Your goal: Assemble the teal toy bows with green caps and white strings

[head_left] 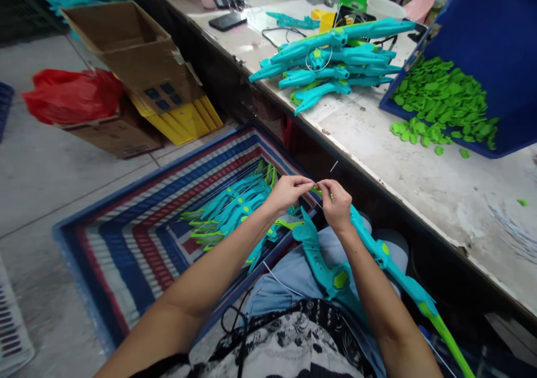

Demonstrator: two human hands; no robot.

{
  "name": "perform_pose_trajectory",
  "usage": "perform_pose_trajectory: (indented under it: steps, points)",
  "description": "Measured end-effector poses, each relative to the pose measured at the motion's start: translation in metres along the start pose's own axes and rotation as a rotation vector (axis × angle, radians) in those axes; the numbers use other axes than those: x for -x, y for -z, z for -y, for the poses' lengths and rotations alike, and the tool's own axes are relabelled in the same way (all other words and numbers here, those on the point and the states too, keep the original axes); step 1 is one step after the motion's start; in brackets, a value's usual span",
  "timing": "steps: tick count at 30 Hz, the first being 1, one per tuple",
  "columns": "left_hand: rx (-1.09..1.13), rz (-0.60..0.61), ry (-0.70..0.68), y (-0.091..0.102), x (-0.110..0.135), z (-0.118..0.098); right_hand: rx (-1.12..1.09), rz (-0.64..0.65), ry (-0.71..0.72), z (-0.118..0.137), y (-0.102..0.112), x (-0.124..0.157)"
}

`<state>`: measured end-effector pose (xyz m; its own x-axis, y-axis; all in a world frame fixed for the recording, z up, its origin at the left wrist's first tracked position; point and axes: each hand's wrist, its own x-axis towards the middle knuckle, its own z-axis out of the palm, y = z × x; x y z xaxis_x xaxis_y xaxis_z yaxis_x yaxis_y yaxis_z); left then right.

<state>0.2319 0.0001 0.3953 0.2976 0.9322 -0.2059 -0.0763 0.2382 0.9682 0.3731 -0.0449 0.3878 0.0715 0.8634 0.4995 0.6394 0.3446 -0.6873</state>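
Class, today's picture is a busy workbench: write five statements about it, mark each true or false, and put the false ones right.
1. The left hand and right hand are close together at the fingertips. True.
2. All the turquoise pieces lie in the striped crate. False: others are stacked on the worktable, and there is turquoise at the person's lap.
3. A dark phone lies on the worktable. True.
4. Every small green piece is inside the blue bin. False: some lie outside it.
5. The red bag is on the floor itself. False: it rests on a cardboard box.
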Motion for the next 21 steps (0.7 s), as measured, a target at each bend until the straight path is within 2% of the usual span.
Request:
perform_pose_trajectory:
  steps: [4,8,11,17,21]
  points:
    - [0.131,-0.014,0.026,0.003,0.001,0.011,-0.066,-0.024,-0.121,-0.006,-0.006,0.011]
    - [0.366,0.049,0.056,0.002,-0.002,0.013,-0.195,-0.033,-0.217,-0.01,-0.01,0.015]
    - [0.448,0.084,0.067,0.001,-0.002,0.011,-0.238,-0.015,-0.189,-0.007,-0.01,0.011]
    - [0.513,0.066,0.067,-0.003,-0.002,0.009,-0.219,0.064,-0.11,0.007,-0.011,-0.003]
    - [0.539,0.068,0.047,-0.007,-0.003,0.008,-0.248,0.022,-0.128,0.012,-0.016,-0.008]
